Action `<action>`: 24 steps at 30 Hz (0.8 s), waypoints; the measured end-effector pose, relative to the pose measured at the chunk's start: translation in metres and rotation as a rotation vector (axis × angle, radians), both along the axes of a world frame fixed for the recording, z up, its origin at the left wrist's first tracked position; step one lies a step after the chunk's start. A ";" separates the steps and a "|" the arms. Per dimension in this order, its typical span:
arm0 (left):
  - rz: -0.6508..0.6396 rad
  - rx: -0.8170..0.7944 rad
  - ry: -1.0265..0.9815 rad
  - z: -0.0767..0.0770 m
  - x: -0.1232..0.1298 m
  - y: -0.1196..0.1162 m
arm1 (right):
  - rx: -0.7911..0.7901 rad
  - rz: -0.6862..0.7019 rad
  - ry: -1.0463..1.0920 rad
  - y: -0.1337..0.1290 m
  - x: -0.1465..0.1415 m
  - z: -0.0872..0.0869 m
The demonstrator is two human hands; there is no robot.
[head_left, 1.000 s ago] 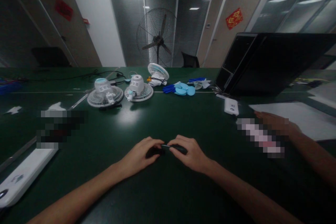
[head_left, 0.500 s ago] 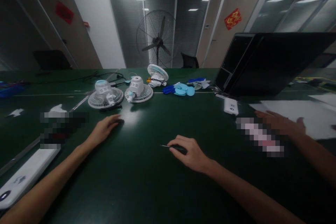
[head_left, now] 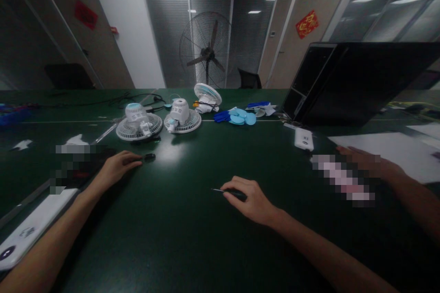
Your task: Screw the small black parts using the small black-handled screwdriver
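My right hand (head_left: 252,199) rests low over the green table (head_left: 185,247), wrapped around a screwdriver with a dark handle (head_left: 238,194) and a thin metal shaft pointing left. Farther left, my left hand (head_left: 118,167) lies on the table with its fingers stretched out and the thumb a little apart. Just beyond those fingertips is a small black object (head_left: 150,157) whose kind I cannot make out; whether the fingers touch it is unclear. Behind it, two white fan heads, a left one (head_left: 139,123) and a right one (head_left: 182,118), lie grille-down.
A third fan head (head_left: 207,98) leans farther back, beside light-blue fan blades (head_left: 242,116) and blue gloves (head_left: 222,116). A large black monitor (head_left: 357,82) and a white device (head_left: 304,138) stand right. Another person's hand (head_left: 371,165) is by white paper (head_left: 388,146). A long white device (head_left: 34,231) lies left.
My left hand has drawn back to the left, away from the small black object, which also sits slightly farther left. My right hand keeps its hold on the screwdriver, nearly still.
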State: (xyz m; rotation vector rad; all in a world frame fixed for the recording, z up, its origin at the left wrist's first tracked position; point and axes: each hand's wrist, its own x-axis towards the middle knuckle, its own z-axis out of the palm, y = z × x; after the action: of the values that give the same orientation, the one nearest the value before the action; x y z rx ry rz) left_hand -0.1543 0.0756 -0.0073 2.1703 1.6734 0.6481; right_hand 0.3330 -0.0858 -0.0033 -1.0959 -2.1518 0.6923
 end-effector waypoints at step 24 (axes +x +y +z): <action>0.087 -0.006 -0.043 0.004 0.036 -0.005 | -0.024 0.012 -0.009 -0.001 -0.001 0.002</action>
State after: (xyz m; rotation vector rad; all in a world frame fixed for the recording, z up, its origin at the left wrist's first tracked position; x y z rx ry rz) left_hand -0.1181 0.0706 -0.0029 2.0736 1.7536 0.7069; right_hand 0.3320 -0.0868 -0.0008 -1.1011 -2.1650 0.7211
